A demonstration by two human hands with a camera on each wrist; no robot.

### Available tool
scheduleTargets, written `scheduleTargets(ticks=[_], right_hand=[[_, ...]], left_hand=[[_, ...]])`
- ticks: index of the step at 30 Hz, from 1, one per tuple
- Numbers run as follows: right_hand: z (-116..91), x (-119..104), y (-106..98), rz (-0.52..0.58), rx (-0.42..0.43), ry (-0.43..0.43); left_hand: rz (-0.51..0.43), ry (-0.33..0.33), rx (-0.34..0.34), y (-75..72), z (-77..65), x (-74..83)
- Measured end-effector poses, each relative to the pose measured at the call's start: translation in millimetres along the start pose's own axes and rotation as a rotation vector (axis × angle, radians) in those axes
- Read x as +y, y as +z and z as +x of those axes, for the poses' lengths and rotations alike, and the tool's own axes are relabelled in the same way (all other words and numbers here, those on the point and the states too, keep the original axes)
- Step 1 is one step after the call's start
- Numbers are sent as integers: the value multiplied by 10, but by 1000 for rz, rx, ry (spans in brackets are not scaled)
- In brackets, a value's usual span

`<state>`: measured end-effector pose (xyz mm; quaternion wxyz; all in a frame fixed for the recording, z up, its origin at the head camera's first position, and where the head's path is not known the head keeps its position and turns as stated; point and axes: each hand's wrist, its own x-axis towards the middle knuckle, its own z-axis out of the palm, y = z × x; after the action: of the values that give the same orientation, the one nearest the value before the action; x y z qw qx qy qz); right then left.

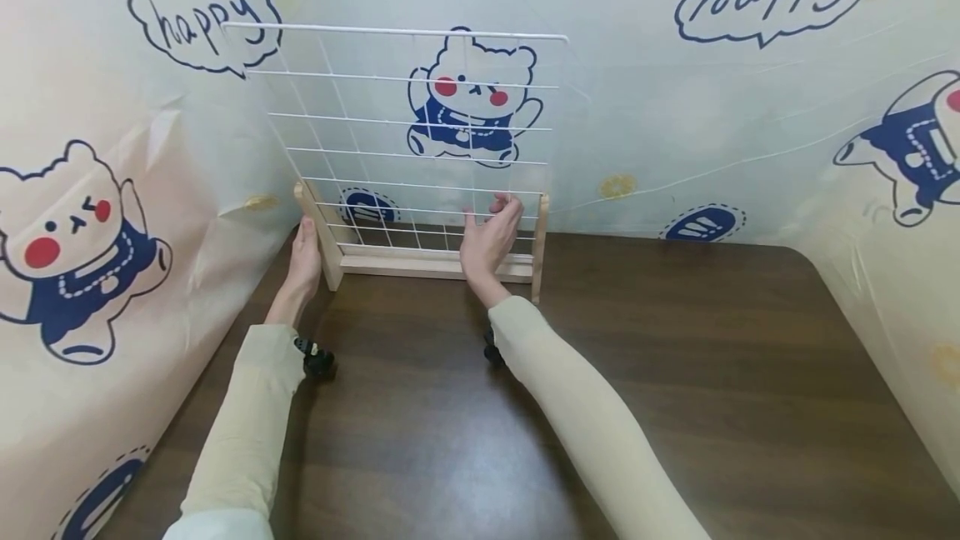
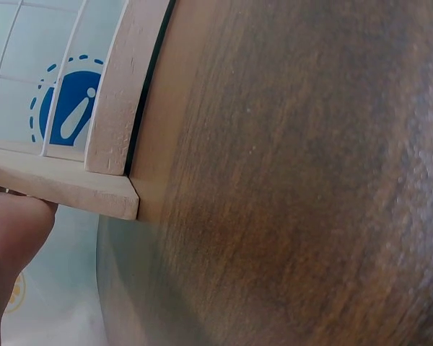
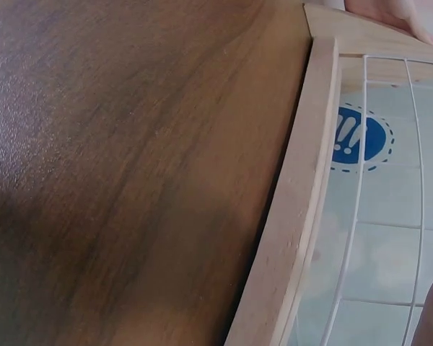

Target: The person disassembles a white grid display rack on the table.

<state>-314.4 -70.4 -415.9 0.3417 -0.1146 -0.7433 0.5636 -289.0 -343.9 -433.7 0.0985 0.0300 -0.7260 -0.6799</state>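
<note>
A white wire grid [image 1: 420,161] stands upright in a light wooden base with two side pieces and a crossbar [image 1: 397,265]. My left hand [image 1: 303,261] rests along the outside of the left wooden side piece [image 1: 321,236]. The left wrist view shows part of this hand [image 2: 14,231] against the wood [image 2: 65,184]. In front of the grid's lower right part is my right hand [image 1: 489,244], its thumb apart from its loosely bent fingers. Whether it touches the wires cannot be told. Only a sliver of it shows in the right wrist view.
The base stands at the back of a dark brown wooden table [image 1: 675,373]. A printed cloth [image 1: 630,107] with bears and "happy" bubbles hangs behind and on both sides. Black wrist cameras [image 1: 318,361] sit under both sleeves.
</note>
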Motion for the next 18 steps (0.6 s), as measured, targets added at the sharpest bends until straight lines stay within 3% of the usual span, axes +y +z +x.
scheduleTargets(ticks=[18], right_hand=[[65,-90,-24,2,-4,-25]], left_hand=[[16,-8,37,26,-20,11]])
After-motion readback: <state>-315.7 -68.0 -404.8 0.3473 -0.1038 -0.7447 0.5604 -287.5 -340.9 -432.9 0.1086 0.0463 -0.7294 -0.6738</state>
